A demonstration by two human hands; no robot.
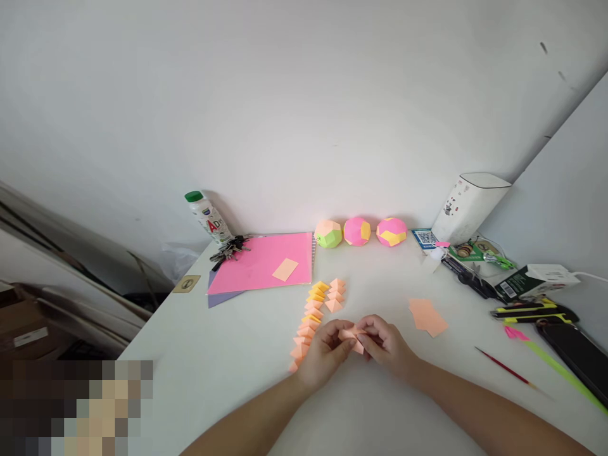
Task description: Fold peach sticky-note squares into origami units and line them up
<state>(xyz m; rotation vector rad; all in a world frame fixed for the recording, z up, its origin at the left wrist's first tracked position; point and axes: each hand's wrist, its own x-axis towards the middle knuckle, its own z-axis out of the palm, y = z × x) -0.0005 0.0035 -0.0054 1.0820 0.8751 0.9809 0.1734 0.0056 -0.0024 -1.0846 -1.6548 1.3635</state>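
Between my two hands is a small piece of peach paper (353, 334), partly folded and partly covered by fingers. My left hand (327, 350) pinches its left side between thumb and fingers. Its right side is gripped by my right hand (384, 342), thumb on top. Just beyond my left hand runs a row of folded peach and orange paper pieces (308, 323), its near end close to the wrist. A shorter stack of folded peach pieces (335, 295) stands beside that row. Flat peach sheets (427, 316) lie to the right of my right hand.
Three paper balls (356, 232) line the wall. On the left are a pink sheet (266, 259), keys (230, 251) and a white bottle (209, 218). At right lie a thin brush (506, 367), a utility knife (532, 312), a black case (577, 358) and a white box (470, 206).
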